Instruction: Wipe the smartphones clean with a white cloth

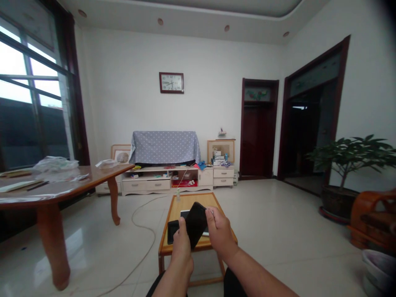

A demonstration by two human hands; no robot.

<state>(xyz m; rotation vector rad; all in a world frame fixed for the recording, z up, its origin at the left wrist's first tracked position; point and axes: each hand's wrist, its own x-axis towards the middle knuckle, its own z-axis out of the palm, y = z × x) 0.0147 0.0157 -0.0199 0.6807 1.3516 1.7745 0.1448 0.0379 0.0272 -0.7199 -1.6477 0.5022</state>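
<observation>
Your left hand (182, 247) and right hand (219, 231) are together above the low wooden counter (192, 199), both gripping a tilted black smartphone (195, 225). Your left hand hides the phone's lower corner. Beneath it on the counter, that hand partly covers a second dark phone (172, 232), and a white-framed phone (185, 213) is mostly hidden behind the black one. A small clear bottle (177, 194) stands at the counter's far edge.

Left of the counter is a long wooden table (52, 185); beyond it is a low cabinet (163, 183) under a grey dotted cloth (163, 146); to its right, a potted plant (346, 163). A white cable (139, 222) crosses the floor (278, 255) on its left. Farther back, the wall clock's (171, 82) numerals are too small to read.
</observation>
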